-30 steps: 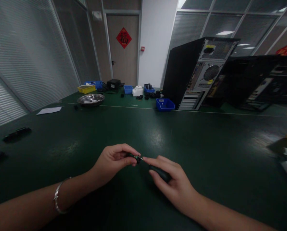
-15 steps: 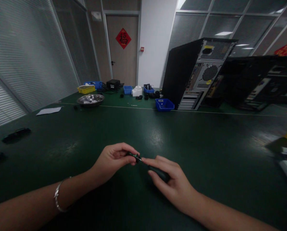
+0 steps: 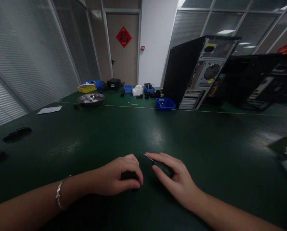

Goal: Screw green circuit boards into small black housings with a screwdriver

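My right hand (image 3: 174, 176) is wrapped round the dark handle of a screwdriver (image 3: 163, 167). The index finger lies along its thin metal shaft, whose tip points up and left past the fingertip. To the left of it, my left hand (image 3: 121, 176) is curled with knuckles up, thumb and fingertips close together low over the table. What sits between these fingers is hidden; only a small dark patch shows beneath them. A gap separates the screwdriver tip from the left hand.
The green table (image 3: 105, 131) carries a metal bowl (image 3: 91, 99), a blue bin (image 3: 165, 104) and a tall black computer case (image 3: 184, 70) at the back. A dark part (image 3: 17, 133) and white paper (image 3: 49, 110) lie on the left. More computer cases (image 3: 261, 80) stand at right.
My left hand has turned knuckles-up and moved down, away from the screwdriver tip; the small green board it pinched is out of sight. My right hand has shifted slightly right with the screwdriver.
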Motion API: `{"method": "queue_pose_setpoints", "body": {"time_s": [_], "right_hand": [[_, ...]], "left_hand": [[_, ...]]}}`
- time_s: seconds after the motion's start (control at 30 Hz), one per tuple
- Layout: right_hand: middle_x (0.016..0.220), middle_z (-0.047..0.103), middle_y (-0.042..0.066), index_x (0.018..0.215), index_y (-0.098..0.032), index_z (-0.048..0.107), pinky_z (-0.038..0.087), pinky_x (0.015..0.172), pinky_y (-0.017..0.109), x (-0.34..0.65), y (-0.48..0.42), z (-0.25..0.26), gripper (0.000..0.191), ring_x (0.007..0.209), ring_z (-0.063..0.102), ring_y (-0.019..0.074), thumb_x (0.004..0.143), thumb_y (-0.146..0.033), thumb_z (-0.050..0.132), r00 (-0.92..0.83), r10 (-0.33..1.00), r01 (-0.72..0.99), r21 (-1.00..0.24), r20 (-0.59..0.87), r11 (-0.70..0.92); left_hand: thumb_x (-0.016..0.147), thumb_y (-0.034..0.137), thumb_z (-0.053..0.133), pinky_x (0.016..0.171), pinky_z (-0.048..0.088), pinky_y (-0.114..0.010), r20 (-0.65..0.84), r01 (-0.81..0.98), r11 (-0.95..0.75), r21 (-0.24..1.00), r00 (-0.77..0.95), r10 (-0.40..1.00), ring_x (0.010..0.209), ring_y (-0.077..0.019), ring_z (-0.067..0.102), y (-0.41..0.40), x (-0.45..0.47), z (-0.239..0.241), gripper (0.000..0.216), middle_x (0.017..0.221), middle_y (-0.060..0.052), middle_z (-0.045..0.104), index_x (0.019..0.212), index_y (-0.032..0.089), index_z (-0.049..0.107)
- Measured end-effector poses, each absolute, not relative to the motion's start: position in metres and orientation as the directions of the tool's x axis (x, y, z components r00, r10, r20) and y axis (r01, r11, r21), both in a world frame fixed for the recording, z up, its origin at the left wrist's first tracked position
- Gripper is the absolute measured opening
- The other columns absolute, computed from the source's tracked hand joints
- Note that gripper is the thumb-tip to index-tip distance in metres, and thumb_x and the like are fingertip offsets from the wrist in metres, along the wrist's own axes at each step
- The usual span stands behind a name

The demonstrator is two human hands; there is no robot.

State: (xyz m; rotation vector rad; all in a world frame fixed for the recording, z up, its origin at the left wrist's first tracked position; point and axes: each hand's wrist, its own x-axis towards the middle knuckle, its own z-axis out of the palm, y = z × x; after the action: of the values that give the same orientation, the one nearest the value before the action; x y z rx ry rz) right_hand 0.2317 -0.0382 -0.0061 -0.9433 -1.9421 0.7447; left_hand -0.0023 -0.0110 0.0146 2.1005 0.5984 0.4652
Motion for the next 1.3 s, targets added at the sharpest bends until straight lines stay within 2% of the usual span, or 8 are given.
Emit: {"method": "queue_pose_setpoints", "body": {"time_s": [0.2, 0.37, 0.43, 0.53, 0.73, 0.93, 1.13, 1.3], "right_hand": [[0.106, 0.074, 0.006, 0.123, -0.025, 0.065, 0.054, 0.082, 0.033, 0.231, -0.038, -0.007, 0.032, 0.095, 0.069, 0.0202, 0.093, -0.017, 0.057, -0.387, 0.816, 0.298, -0.780, 0.429, 0.551], [0.119, 0.069, 0.009, 0.126, -0.021, 0.060, 0.051, 0.094, 0.037, 0.231, -0.037, -0.005, 0.036, 0.107, 0.065, 0.0228, 0.090, -0.018, 0.059, -0.384, 0.843, 0.333, -0.796, 0.376, 0.506], [0.112, 0.070, 0.007, 0.122, -0.021, 0.061, 0.051, 0.090, 0.035, 0.230, -0.038, -0.004, 0.036, 0.102, 0.066, 0.0219, 0.087, -0.015, 0.061, -0.446, 0.835, 0.363, -0.787, 0.322, 0.498], [0.097, 0.069, 0.005, 0.113, -0.021, 0.064, 0.052, 0.078, 0.031, 0.230, -0.040, 0.000, 0.031, 0.087, 0.065, 0.0201, 0.084, -0.011, 0.061, -0.567, 0.794, 0.436, -0.737, 0.221, 0.517], [0.096, 0.064, 0.006, 0.111, -0.019, 0.064, 0.050, 0.075, 0.032, 0.230, -0.046, 0.006, 0.031, 0.083, 0.062, 0.0207, 0.081, -0.011, 0.060, -0.665, 0.738, 0.526, -0.627, 0.118, 0.574], [0.095, 0.063, 0.007, 0.104, -0.017, 0.064, 0.049, 0.072, 0.031, 0.228, -0.043, 0.001, 0.021, 0.082, 0.062, 0.0205, 0.084, -0.013, 0.061, -0.645, 0.758, 0.562, -0.614, 0.092, 0.553], [0.088, 0.061, 0.004, 0.102, -0.019, 0.064, 0.046, 0.068, 0.028, 0.232, -0.039, -0.004, 0.014, 0.078, 0.060, 0.0182, 0.088, -0.019, 0.063, -0.507, 0.814, 0.469, -0.701, 0.285, 0.537], [0.086, 0.060, 0.004, 0.103, -0.019, 0.065, 0.044, 0.065, 0.028, 0.231, -0.043, -0.002, 0.013, 0.076, 0.059, 0.0179, 0.089, -0.021, 0.063, -0.448, 0.799, 0.387, -0.719, 0.400, 0.577]], "left_hand": [[0.089, 0.024, 0.065, 0.104, 0.039, -0.040, 0.148, 0.267, -0.604, 0.751, 0.823, 0.549, 0.123, -0.0268, 0.047, -0.015, -0.003, 0.020, 0.033, 0.128, -0.012, 0.056, 0.122, 0.023, 0.061], [0.073, 0.053, 0.076, 0.078, 0.044, -0.036, 0.099, 0.475, -0.669, 0.572, 0.770, 0.631, 0.087, -0.0258, 0.052, -0.015, -0.002, 0.019, 0.049, 0.099, -0.009, 0.059, 0.102, 0.018, 0.059], [0.064, 0.062, 0.078, 0.071, 0.042, -0.034, 0.078, 0.514, -0.705, 0.488, 0.779, 0.622, 0.079, -0.0242, 0.050, -0.016, -0.001, 0.017, 0.058, 0.092, -0.008, 0.059, 0.095, 0.017, 0.058], [0.069, 0.062, 0.074, 0.072, 0.040, -0.034, 0.076, 0.515, -0.743, 0.427, 0.799, 0.597, 0.078, -0.0235, 0.051, -0.017, 0.000, 0.015, 0.054, 0.091, -0.007, 0.060, 0.095, 0.018, 0.058], [0.080, 0.040, 0.070, 0.073, 0.043, -0.033, 0.007, 0.525, -0.663, 0.533, 0.781, 0.625, 0.083, -0.0235, 0.053, -0.017, 0.000, 0.020, 0.031, 0.094, -0.006, 0.059, 0.099, 0.019, 0.057], [0.082, 0.027, 0.070, 0.076, 0.045, -0.032, 0.037, 0.488, -0.562, 0.668, 0.733, 0.680, 0.088, -0.0214, 0.054, -0.012, -0.003, 0.015, 0.031, 0.101, -0.006, 0.058, 0.109, 0.019, 0.057], [0.078, 0.029, 0.077, 0.072, 0.047, -0.030, 0.025, 0.397, -0.349, 0.849, 0.629, 0.777, 0.080, -0.0168, 0.057, -0.005, -0.003, 0.004, 0.038, 0.092, 0.000, 0.062, 0.108, 0.020, 0.055], [0.080, 0.026, 0.077, 0.071, 0.049, -0.031, -0.031, 0.288, -0.215, 0.933, 0.660, 0.750, 0.079, -0.0184, 0.065, -0.010, 0.001, 0.002, 0.042, 0.086, -0.001, 0.070, 0.111, 0.020, 0.050]]}}
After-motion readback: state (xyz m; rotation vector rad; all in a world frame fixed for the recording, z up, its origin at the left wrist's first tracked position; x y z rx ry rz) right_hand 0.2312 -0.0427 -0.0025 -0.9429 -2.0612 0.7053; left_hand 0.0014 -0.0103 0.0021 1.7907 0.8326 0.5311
